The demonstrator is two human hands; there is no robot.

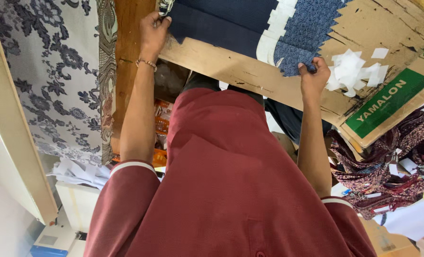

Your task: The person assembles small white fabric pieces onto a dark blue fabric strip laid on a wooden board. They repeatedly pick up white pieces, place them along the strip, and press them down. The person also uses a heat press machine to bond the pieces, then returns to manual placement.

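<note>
Nearest the camera is the person's maroon shirt, filling the lower middle and hiding whatever lies beneath it; two bare arms run up from its two white-trimmed sleeves; one bracelet circles the wrist seen at the picture's left; which of the person's hands is which cannot be told for sure from this upended view, so take the hand at picture left as the left hand and the other as the right hand; the left hand's fingers are closed on the corner of one dark navy cloth; the right hand's fingers pinch the zigzag edge of one blue patterned cloth; both cloths lie on the tabletop, a sheet of brown cardboard, with one strip of white paper between them; just beside the right hand a small heap of white paper scraps rests on the cardboard, too jumbled to count; further right, one green rectangular label with white letters sits near the cardboard's edge; past that edge lies a heap of maroon patterned cloth; at picture left hangs one grey floral cloth beside a wooden plank.
</note>
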